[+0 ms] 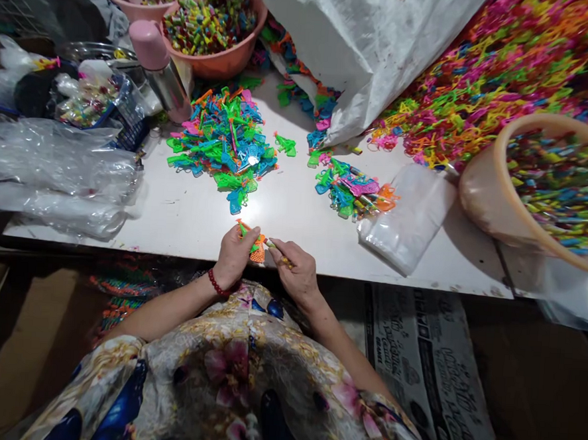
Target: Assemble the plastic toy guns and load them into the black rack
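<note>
Orange-and-green plastic toy point(257, 249) at near edge of white table point(185, 213), pinched in left hand point(234, 256); right hand point(297, 267) pinches small stick point(271, 244) just beside; toy pile point(229, 143) beyond.

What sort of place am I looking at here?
Probably a small hand-assembly workshop: a heap of colourful plastic pieces on a white table, a tub of small parts, and clear plastic bags.

2 arms point(161, 313) angled fwd & inward, L hand point(234, 255) & R hand point(297, 268) nearly meeting, both pinching.
</note>
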`<state>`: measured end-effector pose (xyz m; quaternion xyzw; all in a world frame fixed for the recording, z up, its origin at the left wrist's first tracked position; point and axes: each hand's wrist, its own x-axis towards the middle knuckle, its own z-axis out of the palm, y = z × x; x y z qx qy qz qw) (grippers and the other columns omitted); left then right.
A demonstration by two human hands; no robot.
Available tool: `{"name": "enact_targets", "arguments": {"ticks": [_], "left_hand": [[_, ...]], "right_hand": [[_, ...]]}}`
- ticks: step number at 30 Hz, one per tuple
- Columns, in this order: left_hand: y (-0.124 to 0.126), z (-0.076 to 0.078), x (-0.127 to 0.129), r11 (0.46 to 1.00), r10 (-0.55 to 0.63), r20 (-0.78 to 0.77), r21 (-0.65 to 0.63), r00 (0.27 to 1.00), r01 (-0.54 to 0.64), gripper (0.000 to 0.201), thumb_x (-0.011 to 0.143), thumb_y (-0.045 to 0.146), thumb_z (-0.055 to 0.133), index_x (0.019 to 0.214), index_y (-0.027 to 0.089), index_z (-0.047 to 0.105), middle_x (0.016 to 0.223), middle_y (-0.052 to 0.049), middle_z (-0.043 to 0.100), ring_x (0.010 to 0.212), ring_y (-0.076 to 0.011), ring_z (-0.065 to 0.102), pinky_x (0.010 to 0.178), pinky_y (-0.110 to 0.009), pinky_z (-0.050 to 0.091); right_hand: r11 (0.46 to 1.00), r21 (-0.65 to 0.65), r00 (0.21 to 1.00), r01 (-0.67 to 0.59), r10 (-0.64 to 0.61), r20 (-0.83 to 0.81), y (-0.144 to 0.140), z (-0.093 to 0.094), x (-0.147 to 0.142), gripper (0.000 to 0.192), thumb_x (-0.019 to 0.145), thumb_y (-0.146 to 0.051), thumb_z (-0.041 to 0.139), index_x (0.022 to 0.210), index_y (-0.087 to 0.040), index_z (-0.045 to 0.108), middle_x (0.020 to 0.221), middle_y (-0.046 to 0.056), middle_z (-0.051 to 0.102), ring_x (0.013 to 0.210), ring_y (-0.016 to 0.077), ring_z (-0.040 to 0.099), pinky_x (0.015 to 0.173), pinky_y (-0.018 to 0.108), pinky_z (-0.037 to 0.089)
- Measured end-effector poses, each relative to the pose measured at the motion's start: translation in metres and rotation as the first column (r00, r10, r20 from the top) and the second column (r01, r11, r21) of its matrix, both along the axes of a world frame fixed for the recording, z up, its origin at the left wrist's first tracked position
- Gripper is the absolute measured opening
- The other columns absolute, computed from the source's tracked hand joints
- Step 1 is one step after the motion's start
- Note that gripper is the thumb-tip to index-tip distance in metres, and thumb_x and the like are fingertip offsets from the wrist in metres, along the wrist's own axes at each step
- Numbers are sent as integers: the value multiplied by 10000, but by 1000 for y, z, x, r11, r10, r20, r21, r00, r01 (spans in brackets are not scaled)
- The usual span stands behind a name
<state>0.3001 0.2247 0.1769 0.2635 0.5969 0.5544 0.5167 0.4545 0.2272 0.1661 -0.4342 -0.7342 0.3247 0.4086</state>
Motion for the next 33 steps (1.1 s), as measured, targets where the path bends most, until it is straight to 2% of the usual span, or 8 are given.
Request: {"name": "enact_targets", "arguments": {"ticks": [7,12,16,19,21,24,29,33], "left_hand": [[8,0,3,994,-102,82,-35,991,105,539,730,683,727,727,187,515,587,41,525,491,-88,474,471,-216,384],[42,13,-26,996,36,-218,93,975,-16,336,843,513,690,793,205,566,718,-5,576,611,-128,532,581,-248,437],[82,13,-70,970,76,-788,199,611,136,258,759,92,653,990,207,670,1083,-107,626,1098,-284,543,984,-418,431],[104,5,-90,944,-64,-947,44,314,327,388,727,12,584,1054,188,696,1204,-170,593,1241,-371,448,1070,-521,344],[110,0,-97,940,-84,-962,10,260,341,324,755,20,551,998,181,691,1145,-173,602,1194,-363,474,1041,-519,362],[108,-2,-102,966,28,-914,128,404,223,152,810,80,556,870,183,651,993,-126,619,1044,-291,542,965,-444,420],[91,14,-103,973,186,-298,185,936,-135,144,749,210,725,843,186,618,748,15,607,672,-122,565,677,-253,477],[74,30,-90,992,85,240,68,967,-104,246,660,211,811,804,151,621,734,2,651,649,-105,622,663,-234,517]], "right_hand": [[1000,-3,999,-24,24,28,13,-5,12,270,985,-314,532,1123,-198,733,856,69,718,750,166,660,686,286,541],[902,128,904,411,-422,68,56,-9,65,334,930,-390,590,1172,-191,704,1112,137,692,1031,261,654,921,431,536],[885,114,884,451,-460,78,64,-12,72,339,906,-441,581,1098,-185,692,1057,133,672,984,264,639,894,451,533],[925,-137,934,353,-357,0,47,-13,44,323,901,-491,579,1002,-191,646,897,69,687,805,211,641,751,371,540],[921,-281,957,269,-288,-29,34,-14,23,328,902,-519,571,946,-198,618,830,42,677,746,189,624,697,331,514],[881,-468,979,74,-152,-132,21,-13,4,375,913,-578,548,851,-210,580,729,3,638,659,149,576,619,276,467],[759,-642,918,-103,-177,-356,21,-5,-1,444,867,-667,579,894,-227,522,601,-81,508,470,82,404,444,203,320],[774,-613,918,-161,-110,-381,27,9,-3,454,865,-646,602,870,-192,617,701,-26,582,519,76,429,468,209,352]]}}
